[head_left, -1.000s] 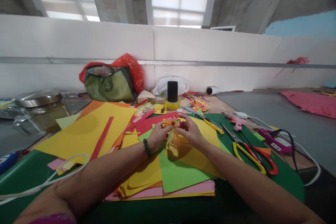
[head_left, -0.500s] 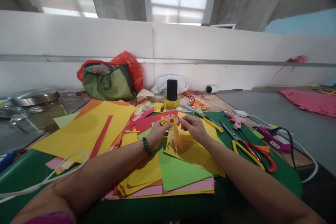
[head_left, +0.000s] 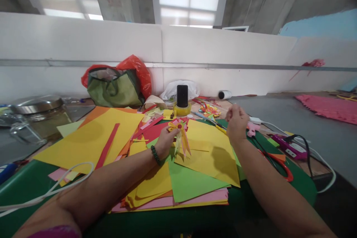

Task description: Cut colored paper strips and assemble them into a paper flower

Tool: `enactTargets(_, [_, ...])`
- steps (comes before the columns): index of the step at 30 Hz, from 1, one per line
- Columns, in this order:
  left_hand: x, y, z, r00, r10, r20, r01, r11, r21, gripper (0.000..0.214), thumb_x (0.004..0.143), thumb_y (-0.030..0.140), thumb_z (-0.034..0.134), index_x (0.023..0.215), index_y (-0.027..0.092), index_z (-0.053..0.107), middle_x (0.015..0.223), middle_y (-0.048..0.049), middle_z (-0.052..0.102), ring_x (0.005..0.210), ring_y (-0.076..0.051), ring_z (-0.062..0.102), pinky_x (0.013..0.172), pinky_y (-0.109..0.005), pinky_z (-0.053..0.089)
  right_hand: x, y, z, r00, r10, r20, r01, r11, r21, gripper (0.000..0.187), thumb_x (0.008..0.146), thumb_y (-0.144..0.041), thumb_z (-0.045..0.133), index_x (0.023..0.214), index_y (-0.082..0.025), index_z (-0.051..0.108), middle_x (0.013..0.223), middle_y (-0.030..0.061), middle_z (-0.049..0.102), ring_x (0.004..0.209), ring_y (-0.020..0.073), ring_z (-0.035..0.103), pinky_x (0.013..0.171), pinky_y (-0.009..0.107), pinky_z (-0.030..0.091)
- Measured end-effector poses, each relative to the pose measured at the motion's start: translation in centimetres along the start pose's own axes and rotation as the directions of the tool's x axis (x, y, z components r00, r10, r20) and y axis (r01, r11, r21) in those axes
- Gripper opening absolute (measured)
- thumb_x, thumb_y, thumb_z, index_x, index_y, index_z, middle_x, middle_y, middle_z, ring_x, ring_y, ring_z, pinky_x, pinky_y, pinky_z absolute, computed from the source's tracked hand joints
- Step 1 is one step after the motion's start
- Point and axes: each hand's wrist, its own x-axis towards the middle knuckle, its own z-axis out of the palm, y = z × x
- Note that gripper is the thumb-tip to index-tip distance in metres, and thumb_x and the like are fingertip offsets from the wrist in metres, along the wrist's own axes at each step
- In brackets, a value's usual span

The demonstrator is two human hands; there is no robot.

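Note:
My left hand (head_left: 166, 139) is closed on a paper flower (head_left: 180, 128) with yellow and pink loops, a red centre and ribbon-like paper tails hanging down. It holds the flower above a yellow paper sheet (head_left: 206, 148). My right hand (head_left: 237, 122) is raised to the right, fingers curled together; whether anything tiny is between them I cannot make out. Just beside it lies a pink glue gun (head_left: 253, 129). Scissors with a red handle (head_left: 287, 173) are partly hidden behind my right forearm. A yellow-handled cutter (head_left: 220, 128) reaches toward that hand.
Green and pink sheets lie under the yellow paper (head_left: 92, 137). Farther back stand a phone (head_left: 182, 96) on a tape roll (head_left: 182, 110), another paper flower (head_left: 209, 110) and a green bag (head_left: 114, 89). A glass jar (head_left: 50, 122) is left; a purple power strip (head_left: 295, 148) and cables lie right.
My right hand has left the flower and moved right, up beside the glue gun, now covering part of the scissors. My left hand keeps the flower in nearly the same place.

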Motion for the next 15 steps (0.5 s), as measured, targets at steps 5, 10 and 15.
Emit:
enactTargets(5, [0.2, 0.1, 0.0, 0.997, 0.052, -0.049, -0.054, 0.998, -0.026, 0.035, 0.050, 0.039, 0.077, 0.070, 0.016, 0.061, 0.064, -0.0003, 0.062, 0.056, -0.014, 0.057, 0.056, -0.027, 0.046, 3.0, 0.2, -1.3, 0.955, 0.092, -0.283, -0.067, 0.993, 0.098, 0.037, 0.084, -0.052, 0.054, 0.068, -0.021, 0.041, 0.051, -0.0105, 0.037, 0.040, 0.0046, 0.032, 0.038, 0.016, 0.029])
enactTargets(10, [-0.4, 0.2, 0.3, 0.998, 0.066, 0.005, -0.065, 0.997, -0.047, 0.032, 0.048, 0.035, 0.079, 0.069, 0.016, 0.063, 0.060, 0.0007, 0.061, 0.055, -0.015, 0.057, 0.054, -0.027, 0.045, 2.7, 0.9, -1.0, 0.957, 0.113, -0.268, -0.090, 0.991, 0.095, 0.027, 0.080, -0.041, 0.061, 0.071, -0.020, 0.046, 0.056, -0.0092, 0.046, 0.044, 0.0041, 0.040, 0.042, 0.015, 0.036])
enactTargets(15, [1.4, 0.5, -0.7, 0.985, 0.088, -0.149, -0.101, 0.992, -0.080, 0.022, 0.051, 0.026, 0.075, 0.061, 0.017, 0.058, 0.053, 0.0033, 0.057, 0.047, -0.010, 0.050, 0.047, -0.022, 0.039, 4.1, 1.1, -2.4, 0.933, 0.172, -0.316, -0.137, 0.982, 0.131, 0.025, 0.088, -0.037, 0.042, 0.069, -0.022, 0.034, 0.057, -0.0094, 0.044, 0.039, 0.0041, 0.038, 0.037, 0.016, 0.033])
